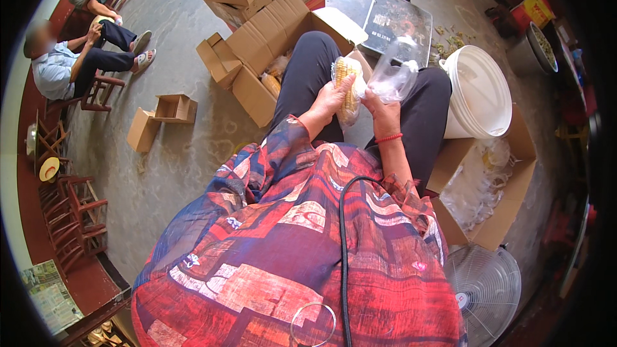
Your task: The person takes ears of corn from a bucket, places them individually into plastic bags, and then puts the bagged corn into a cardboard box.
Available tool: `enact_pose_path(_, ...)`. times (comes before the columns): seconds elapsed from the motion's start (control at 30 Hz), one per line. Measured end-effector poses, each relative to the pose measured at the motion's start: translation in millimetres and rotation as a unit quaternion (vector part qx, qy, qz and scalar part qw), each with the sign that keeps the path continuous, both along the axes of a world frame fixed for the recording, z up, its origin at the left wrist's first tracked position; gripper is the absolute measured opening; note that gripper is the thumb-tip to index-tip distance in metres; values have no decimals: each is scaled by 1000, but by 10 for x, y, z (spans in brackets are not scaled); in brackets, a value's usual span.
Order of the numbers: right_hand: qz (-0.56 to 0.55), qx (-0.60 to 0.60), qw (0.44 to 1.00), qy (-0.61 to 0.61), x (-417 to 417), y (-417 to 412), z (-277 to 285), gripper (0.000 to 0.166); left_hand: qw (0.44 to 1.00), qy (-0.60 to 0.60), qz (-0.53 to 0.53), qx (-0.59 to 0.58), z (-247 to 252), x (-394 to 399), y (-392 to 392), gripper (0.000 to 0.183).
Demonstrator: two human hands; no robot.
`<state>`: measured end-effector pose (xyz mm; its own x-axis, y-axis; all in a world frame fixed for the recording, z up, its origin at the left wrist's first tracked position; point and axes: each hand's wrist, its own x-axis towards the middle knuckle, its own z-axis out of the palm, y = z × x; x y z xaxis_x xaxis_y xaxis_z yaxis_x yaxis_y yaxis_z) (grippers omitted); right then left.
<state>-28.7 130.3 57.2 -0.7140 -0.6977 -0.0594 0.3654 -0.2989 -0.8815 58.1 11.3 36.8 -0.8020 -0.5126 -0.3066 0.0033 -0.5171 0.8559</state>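
My left hand [327,102] grips corn cobs [343,74] in clear plastic, held above the gap between my knees. The yellow kernels show through the film. Beside it, my right hand [385,114], with a red beaded bracelet at the wrist, pinches a clear plastic bag [396,77] that puffs out over my right knee. Whether this bag joins the film around the corn, I cannot tell. Beyond my left knee lies an open cardboard box [255,99], and inside it is more wrapped corn [271,85], partly hidden by my leg.
A platform scale [397,21] stands ahead. To my right are a white plastic bucket [503,82], a cardboard box [518,193] of loose clear bags [475,197] and a fan [487,294]. A small open carton [144,130] lies left. Two people sit along the left wall.
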Motion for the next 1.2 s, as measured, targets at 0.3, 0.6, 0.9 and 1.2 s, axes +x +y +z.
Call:
enact_pose_path(0.3, -30, 68, 997, 34, -118, 19, -94, 22, 993, -18, -76, 91, 215, 137, -91, 40)
enact_pose_path(0.6, 20, 32, 997, -65, -79, 49, -12, 27, 996, 73, -44, 7, 176, 85, -18, 69)
enact_pose_path(0.9, 2, 60, 998, -23, 2, 26, -17, 27, 996, 63, -22, -62, 132, 64, 51, 69)
enact_pose_path(1.2, -8, 123, 992, -7, -108, 14, -168, 27, 927, -46, 11, -372, -130, -25, 130, 87)
